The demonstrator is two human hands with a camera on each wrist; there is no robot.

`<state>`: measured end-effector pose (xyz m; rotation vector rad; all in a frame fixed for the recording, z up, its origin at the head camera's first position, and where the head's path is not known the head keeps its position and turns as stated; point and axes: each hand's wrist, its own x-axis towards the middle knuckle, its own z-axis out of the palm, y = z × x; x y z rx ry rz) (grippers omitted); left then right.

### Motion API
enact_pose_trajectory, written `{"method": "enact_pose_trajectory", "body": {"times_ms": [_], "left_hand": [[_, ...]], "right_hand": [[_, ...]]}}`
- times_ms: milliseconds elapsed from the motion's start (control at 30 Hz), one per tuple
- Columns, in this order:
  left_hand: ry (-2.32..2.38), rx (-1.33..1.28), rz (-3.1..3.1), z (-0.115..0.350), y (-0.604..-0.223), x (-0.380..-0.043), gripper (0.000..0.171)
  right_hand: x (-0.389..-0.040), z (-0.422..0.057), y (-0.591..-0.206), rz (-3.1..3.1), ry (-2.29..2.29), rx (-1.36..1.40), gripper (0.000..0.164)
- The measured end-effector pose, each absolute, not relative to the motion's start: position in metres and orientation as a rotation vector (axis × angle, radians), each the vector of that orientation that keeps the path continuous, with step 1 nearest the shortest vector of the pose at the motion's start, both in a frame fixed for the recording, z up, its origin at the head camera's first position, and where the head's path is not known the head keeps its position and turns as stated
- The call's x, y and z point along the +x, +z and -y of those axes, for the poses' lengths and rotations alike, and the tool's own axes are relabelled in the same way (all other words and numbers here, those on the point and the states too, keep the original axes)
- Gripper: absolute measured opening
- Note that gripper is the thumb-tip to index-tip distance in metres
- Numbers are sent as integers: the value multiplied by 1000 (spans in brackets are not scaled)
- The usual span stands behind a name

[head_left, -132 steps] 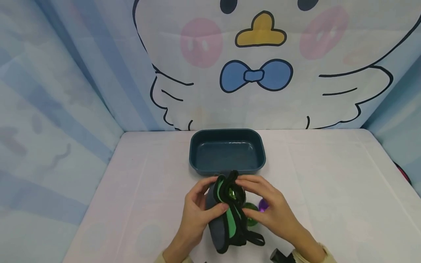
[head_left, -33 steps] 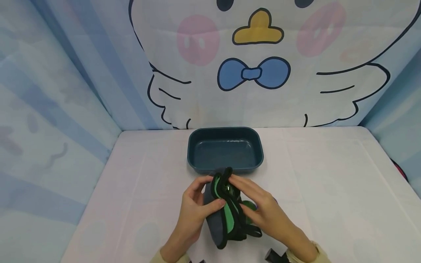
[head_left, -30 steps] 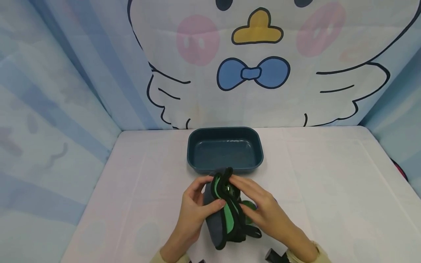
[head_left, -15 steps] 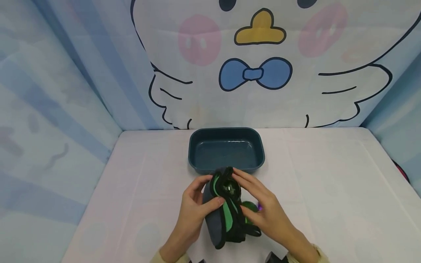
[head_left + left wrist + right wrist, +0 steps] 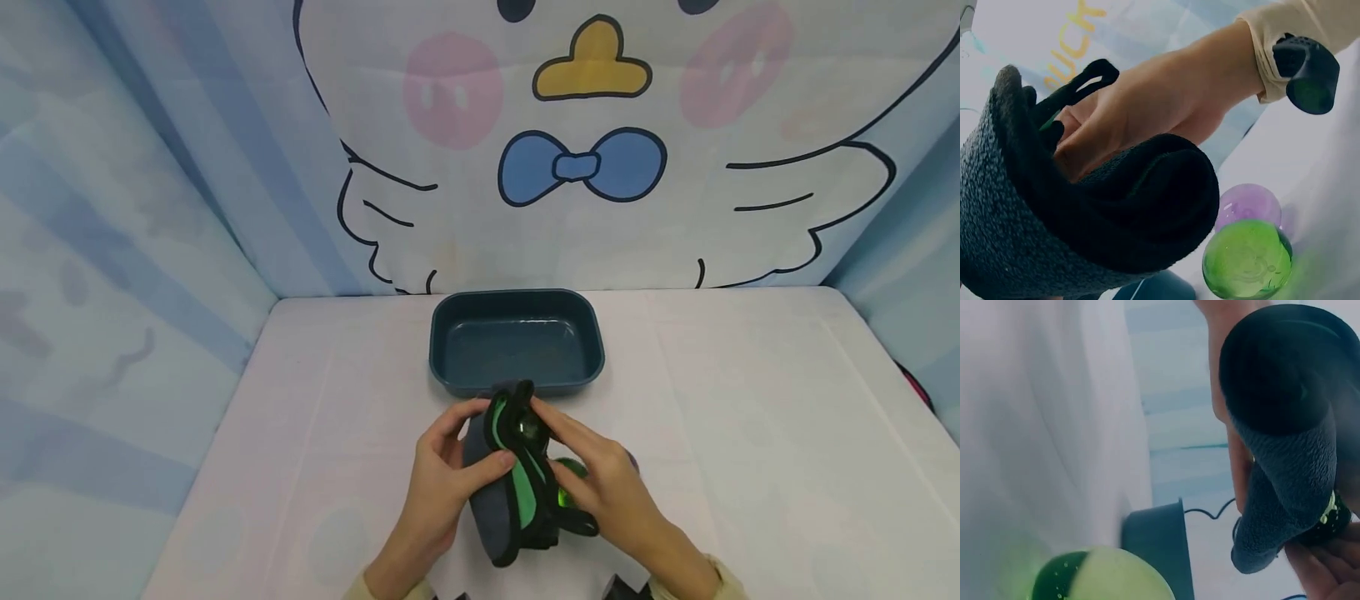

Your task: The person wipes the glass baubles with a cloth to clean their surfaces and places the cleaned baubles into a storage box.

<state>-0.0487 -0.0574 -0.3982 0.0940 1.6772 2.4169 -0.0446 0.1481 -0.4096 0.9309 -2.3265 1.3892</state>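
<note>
Holding the cloth [image 5: 522, 500] just on your side of the tray [image 5: 517, 346], your left grip [image 5: 450, 475] curls round it while your right grip [image 5: 607, 475] pinches its far edge, beside a glossy ball [image 5: 532, 428]. Expect light, soft fabric that folds easily; take it by the black edging [image 5: 1025, 153]. Smooth, the ball may slip. Pale covering dresses the counter [image 5: 765, 417]; printed drapes [image 5: 112, 250] surround it.
</note>
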Motion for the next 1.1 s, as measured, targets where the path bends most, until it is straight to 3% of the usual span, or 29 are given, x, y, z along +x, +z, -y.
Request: {"method": "enact_pose_trajectory", "body": {"times_ms": [300,500,733,1100], "left_hand": [[2436,57,-1661,56,-399,-47,56],[2443,-23,-1615,54,-397,-47,56],[2427,40,-1630,56,-394,-44,57],[2388,48,-1656,57,-395,-43,56]], "right_hand": [[-42,-144,-408,2326,1503,836,68],[-46,-148,-407,2235,1531,969,71],[-50,-153,-403,2155,1420,1082,46],[-42,-152,-403,2413,1394,860,59]]}}
